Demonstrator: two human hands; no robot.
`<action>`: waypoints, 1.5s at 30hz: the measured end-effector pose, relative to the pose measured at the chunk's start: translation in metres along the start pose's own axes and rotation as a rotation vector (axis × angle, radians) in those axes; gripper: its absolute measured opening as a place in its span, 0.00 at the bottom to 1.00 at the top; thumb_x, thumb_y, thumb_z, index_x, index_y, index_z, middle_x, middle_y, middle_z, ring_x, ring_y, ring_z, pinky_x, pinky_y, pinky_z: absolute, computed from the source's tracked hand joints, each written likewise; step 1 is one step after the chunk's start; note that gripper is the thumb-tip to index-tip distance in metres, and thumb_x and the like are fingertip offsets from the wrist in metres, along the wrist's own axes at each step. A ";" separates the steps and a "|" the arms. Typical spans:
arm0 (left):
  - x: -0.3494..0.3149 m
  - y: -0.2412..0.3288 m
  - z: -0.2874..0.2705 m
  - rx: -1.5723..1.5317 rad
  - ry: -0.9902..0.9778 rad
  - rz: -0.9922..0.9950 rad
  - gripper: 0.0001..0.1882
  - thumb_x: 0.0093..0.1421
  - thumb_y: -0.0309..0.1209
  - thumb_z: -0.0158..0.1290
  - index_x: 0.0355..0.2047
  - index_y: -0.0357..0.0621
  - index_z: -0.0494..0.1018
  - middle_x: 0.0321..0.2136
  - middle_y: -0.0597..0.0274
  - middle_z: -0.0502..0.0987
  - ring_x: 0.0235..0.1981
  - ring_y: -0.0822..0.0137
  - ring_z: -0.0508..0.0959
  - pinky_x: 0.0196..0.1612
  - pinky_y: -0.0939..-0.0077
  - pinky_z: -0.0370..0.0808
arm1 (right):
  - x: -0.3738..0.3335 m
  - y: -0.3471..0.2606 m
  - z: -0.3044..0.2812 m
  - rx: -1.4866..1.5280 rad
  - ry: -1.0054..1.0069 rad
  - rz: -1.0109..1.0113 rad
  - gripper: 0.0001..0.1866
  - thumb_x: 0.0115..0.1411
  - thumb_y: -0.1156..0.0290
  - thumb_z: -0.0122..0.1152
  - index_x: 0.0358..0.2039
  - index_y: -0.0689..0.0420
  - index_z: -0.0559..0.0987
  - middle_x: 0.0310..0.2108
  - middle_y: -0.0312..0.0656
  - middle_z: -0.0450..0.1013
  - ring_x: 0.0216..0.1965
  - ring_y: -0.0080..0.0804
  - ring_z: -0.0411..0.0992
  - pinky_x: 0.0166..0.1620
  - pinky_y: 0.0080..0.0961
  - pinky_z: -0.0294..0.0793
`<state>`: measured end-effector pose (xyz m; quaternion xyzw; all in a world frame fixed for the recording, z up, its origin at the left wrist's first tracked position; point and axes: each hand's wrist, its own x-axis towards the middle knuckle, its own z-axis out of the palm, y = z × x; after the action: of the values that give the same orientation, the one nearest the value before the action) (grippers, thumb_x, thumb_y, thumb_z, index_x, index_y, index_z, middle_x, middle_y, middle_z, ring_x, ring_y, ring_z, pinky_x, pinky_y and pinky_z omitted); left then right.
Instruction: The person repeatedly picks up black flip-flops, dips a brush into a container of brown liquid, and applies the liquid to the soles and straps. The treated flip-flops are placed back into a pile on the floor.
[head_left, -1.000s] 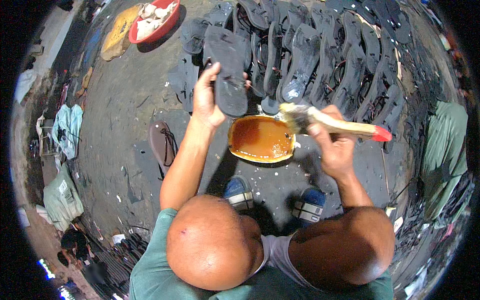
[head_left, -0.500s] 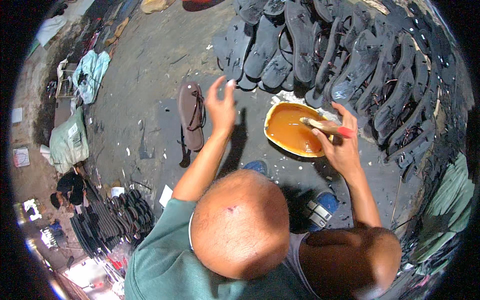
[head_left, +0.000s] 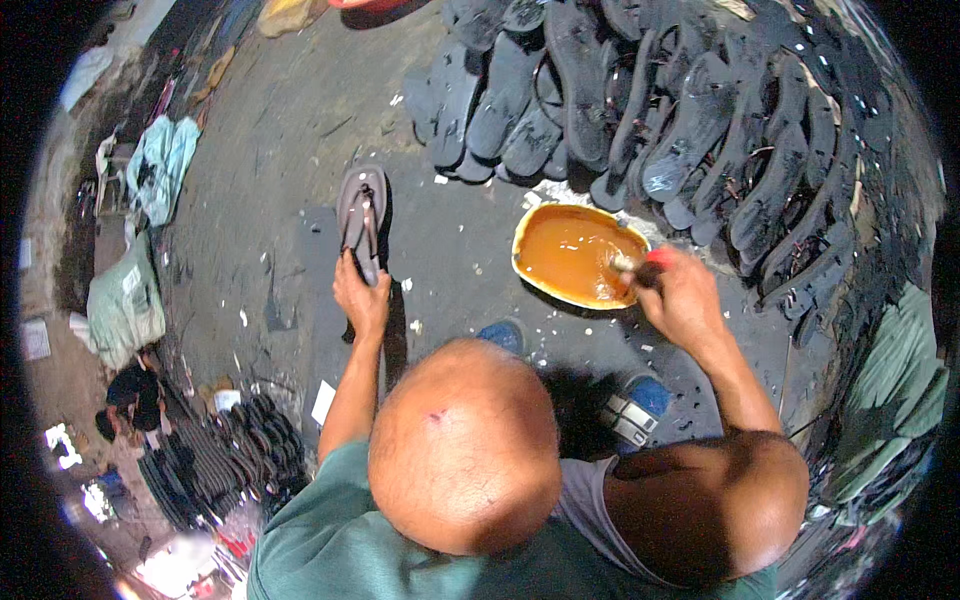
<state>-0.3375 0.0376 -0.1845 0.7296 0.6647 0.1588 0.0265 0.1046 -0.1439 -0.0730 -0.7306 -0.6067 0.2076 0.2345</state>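
Observation:
A brown thong sandal (head_left: 352, 205) is at the left, its Y-shaped strap facing up and its toe end pointing away from me. My left hand (head_left: 361, 295) is closed round the heel end. Whether the sandal is off the floor, I cannot tell. To the right stands a shallow bowl (head_left: 518, 258) with a pale yellow rim, holding thick amber liquid (head_left: 565, 250). A brush (head_left: 624, 265) with a red part on its handle is gripped in my right hand (head_left: 685, 300) at the bowl's right side. Its bristle end reaches into the liquid.
Rows of dark sandals (head_left: 585, 90) cover the floor beyond and right of the bowl. My feet, in blue-and-white footwear (head_left: 640, 410), are close in front. A stack of dark soles (head_left: 215, 455), a pale sack (head_left: 127, 300) and a light-blue cloth (head_left: 160, 165) lie at the left.
My left hand, open in the air before, has come down and left and taken hold of the sandal, which now shows its strap on top. The brush has shifted toward the bowl's right end.

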 end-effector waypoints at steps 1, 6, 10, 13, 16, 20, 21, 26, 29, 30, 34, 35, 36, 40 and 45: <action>0.003 0.016 -0.008 -0.108 0.025 0.028 0.39 0.49 0.33 0.60 0.63 0.38 0.62 0.59 0.38 0.63 0.59 0.43 0.64 0.62 0.54 0.59 | -0.008 0.004 0.001 -0.093 -0.049 -0.001 0.15 0.55 0.59 0.68 0.36 0.57 0.80 0.31 0.47 0.74 0.34 0.50 0.74 0.39 0.42 0.72; -0.036 0.048 -0.006 -0.277 -0.176 0.222 0.38 0.48 0.32 0.59 0.63 0.46 0.66 0.57 0.36 0.63 0.60 0.41 0.62 0.63 0.53 0.59 | -0.021 -0.004 -0.010 0.237 0.113 0.105 0.15 0.58 0.60 0.63 0.39 0.57 0.79 0.33 0.47 0.75 0.36 0.49 0.75 0.37 0.42 0.74; -0.046 0.075 0.021 -0.225 -0.310 0.035 0.40 0.48 0.37 0.64 0.63 0.49 0.66 0.61 0.31 0.57 0.61 0.38 0.61 0.62 0.50 0.61 | -0.028 0.006 0.004 -0.088 0.058 0.071 0.12 0.56 0.62 0.66 0.35 0.57 0.79 0.31 0.46 0.73 0.35 0.47 0.75 0.37 0.40 0.74; -0.022 0.093 0.026 -0.314 -0.189 0.036 0.42 0.47 0.44 0.69 0.61 0.46 0.67 0.59 0.31 0.61 0.58 0.39 0.66 0.60 0.54 0.65 | -0.030 -0.001 -0.006 0.079 0.062 0.073 0.16 0.58 0.58 0.63 0.37 0.58 0.78 0.32 0.47 0.73 0.35 0.50 0.75 0.37 0.44 0.74; -0.011 0.077 0.037 -0.611 -0.235 -0.058 0.37 0.50 0.38 0.68 0.59 0.39 0.69 0.53 0.40 0.72 0.52 0.53 0.74 0.56 0.63 0.70 | -0.033 0.005 0.001 0.000 -0.027 0.162 0.15 0.58 0.59 0.64 0.32 0.60 0.79 0.34 0.51 0.75 0.36 0.53 0.74 0.39 0.49 0.72; -0.006 0.089 -0.023 -1.041 -0.265 -0.330 0.32 0.58 0.36 0.63 0.60 0.35 0.67 0.45 0.56 0.78 0.45 0.68 0.76 0.50 0.72 0.72 | -0.030 -0.007 -0.017 0.332 0.132 0.173 0.15 0.60 0.62 0.64 0.37 0.62 0.82 0.35 0.47 0.78 0.39 0.42 0.76 0.47 0.40 0.72; 0.000 0.090 -0.035 -1.103 -0.283 -0.417 0.30 0.61 0.39 0.59 0.59 0.35 0.67 0.43 0.56 0.78 0.44 0.68 0.77 0.49 0.71 0.74 | -0.027 -0.015 -0.025 0.453 0.229 0.181 0.15 0.61 0.62 0.63 0.39 0.62 0.83 0.36 0.46 0.79 0.40 0.39 0.77 0.49 0.38 0.71; 0.046 0.223 -0.103 -1.799 -0.493 -0.260 0.34 0.61 0.56 0.54 0.52 0.36 0.69 0.43 0.52 0.78 0.41 0.62 0.81 0.46 0.67 0.79 | 0.006 -0.051 -0.042 1.018 0.406 0.173 0.17 0.63 0.67 0.62 0.47 0.66 0.80 0.44 0.41 0.78 0.45 0.24 0.74 0.51 0.25 0.71; 0.050 0.292 -0.102 -1.853 -0.613 -0.163 0.39 0.56 0.59 0.57 0.52 0.34 0.70 0.43 0.52 0.80 0.43 0.64 0.80 0.49 0.69 0.78 | 0.025 -0.073 -0.031 1.100 0.481 0.052 0.17 0.63 0.66 0.62 0.46 0.67 0.80 0.43 0.42 0.79 0.44 0.24 0.74 0.50 0.26 0.72; 0.046 0.313 -0.099 -1.885 -0.629 -0.100 0.38 0.56 0.59 0.57 0.51 0.35 0.70 0.42 0.54 0.80 0.42 0.64 0.80 0.48 0.70 0.78 | 0.029 -0.076 -0.028 1.054 0.480 0.081 0.17 0.63 0.67 0.62 0.46 0.67 0.80 0.43 0.42 0.79 0.44 0.24 0.74 0.50 0.26 0.72; 0.038 0.354 -0.079 -1.883 -0.634 0.011 0.41 0.56 0.65 0.52 0.55 0.43 0.67 0.48 0.58 0.76 0.45 0.63 0.78 0.51 0.65 0.76 | 0.023 -0.081 -0.029 1.176 0.560 0.039 0.14 0.63 0.70 0.62 0.45 0.67 0.80 0.41 0.42 0.79 0.42 0.24 0.75 0.48 0.25 0.72; 0.038 0.359 -0.077 -1.892 -0.648 0.013 0.41 0.56 0.65 0.52 0.55 0.43 0.67 0.48 0.58 0.76 0.45 0.62 0.78 0.51 0.65 0.76 | 0.018 -0.081 -0.034 1.205 0.578 0.002 0.14 0.63 0.71 0.62 0.45 0.66 0.80 0.41 0.41 0.79 0.42 0.24 0.75 0.47 0.24 0.73; 0.035 0.365 -0.076 -2.021 -0.643 -0.038 0.35 0.57 0.58 0.57 0.48 0.38 0.72 0.43 0.59 0.78 0.42 0.67 0.78 0.49 0.69 0.76 | 0.014 -0.078 -0.037 1.187 0.644 -0.055 0.12 0.62 0.73 0.62 0.44 0.66 0.81 0.40 0.41 0.79 0.41 0.24 0.75 0.46 0.25 0.73; 0.022 0.370 -0.078 -1.980 -0.608 -0.022 0.40 0.54 0.63 0.57 0.51 0.39 0.71 0.44 0.60 0.77 0.43 0.67 0.77 0.49 0.68 0.76 | 0.020 -0.060 -0.028 0.983 0.630 -0.011 0.11 0.61 0.72 0.64 0.41 0.65 0.81 0.38 0.41 0.79 0.40 0.24 0.74 0.46 0.24 0.72; 0.032 0.359 -0.094 -1.978 -0.574 0.032 0.43 0.52 0.65 0.57 0.52 0.39 0.69 0.45 0.60 0.76 0.45 0.68 0.76 0.50 0.71 0.75 | 0.022 -0.034 -0.037 0.694 0.980 0.055 0.12 0.64 0.66 0.63 0.42 0.61 0.80 0.31 0.30 0.74 0.31 0.16 0.67 0.37 0.17 0.69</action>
<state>-0.0151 0.0118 0.0007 0.4005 0.1956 0.4550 0.7709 0.1038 -0.1199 -0.0239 -0.6374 -0.3054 0.0386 0.7064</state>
